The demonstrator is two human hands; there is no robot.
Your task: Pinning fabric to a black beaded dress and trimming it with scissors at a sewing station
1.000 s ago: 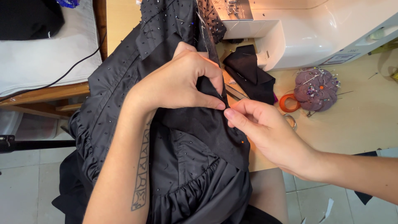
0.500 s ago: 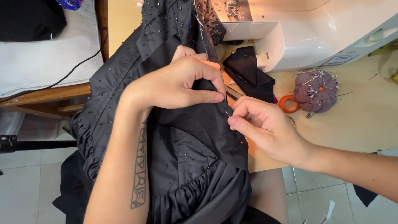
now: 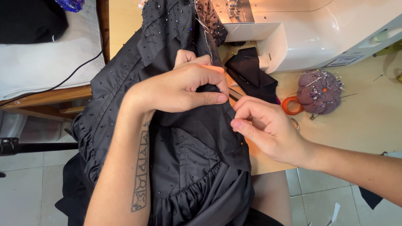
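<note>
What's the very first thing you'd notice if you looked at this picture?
Two hands meet in the middle on a black beaded garment: the left hand presses the fabric down while the right hand pinches its edge. Behind them sits a white sewing machine, and to the right a purple pincushion bristling with pins rests on the table.

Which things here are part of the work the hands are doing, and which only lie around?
In use:
- left hand gripping the black beaded garment
- right hand pinching its edge

Lying about:
- sewing machine
- purple pincushion
- orange-handled scissors
- folded black cloth
</note>
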